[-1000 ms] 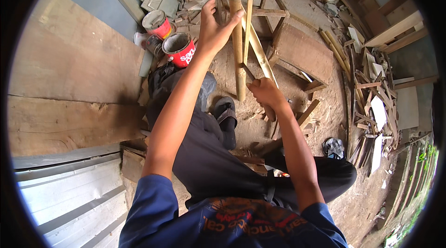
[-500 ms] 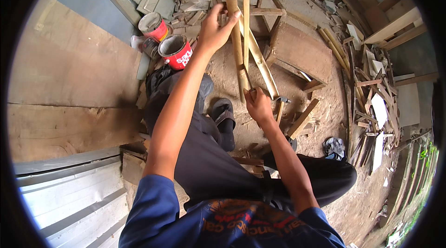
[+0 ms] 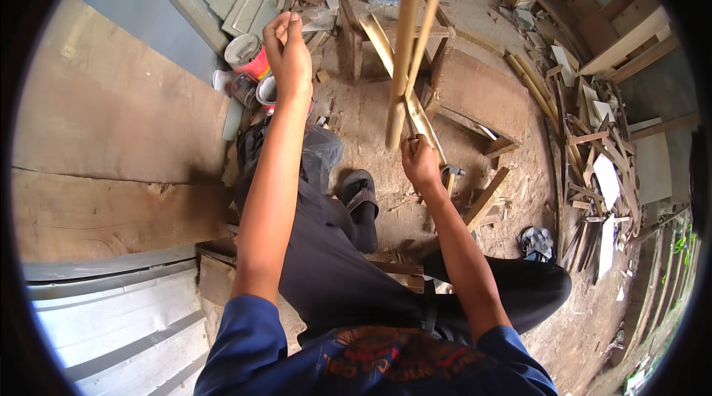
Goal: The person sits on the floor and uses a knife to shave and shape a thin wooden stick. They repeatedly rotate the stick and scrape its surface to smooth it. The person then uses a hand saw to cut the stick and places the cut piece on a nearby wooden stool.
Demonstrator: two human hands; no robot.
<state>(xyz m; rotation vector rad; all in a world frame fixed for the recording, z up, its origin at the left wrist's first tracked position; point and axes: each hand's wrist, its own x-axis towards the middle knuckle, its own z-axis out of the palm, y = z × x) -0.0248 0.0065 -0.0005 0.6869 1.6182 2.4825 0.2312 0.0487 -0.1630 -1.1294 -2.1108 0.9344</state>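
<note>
My right hand is closed around the handle of a dark-bladed knife, most of it hidden by my fingers and the bamboo. The blade meets a split bamboo piece, which stands up in front of me with a thinner bamboo strip crossing it. They seem to hang on the blade. Behind them a hollow half of bamboo slants down past my right hand. My left hand is raised to the left, apart from the bamboo, its fingers curled together and nothing visible in them.
Paint cans stand on the left by a wooden panel. A wooden frame and a low wooden box lie ahead. A hammer is beyond my right hand. Scrap wood is piled on the right.
My left hand has let go of the bamboo and moved left, its fingers curling in. The bamboo on the blade has shifted right and tilted, with my right hand slightly right too.
</note>
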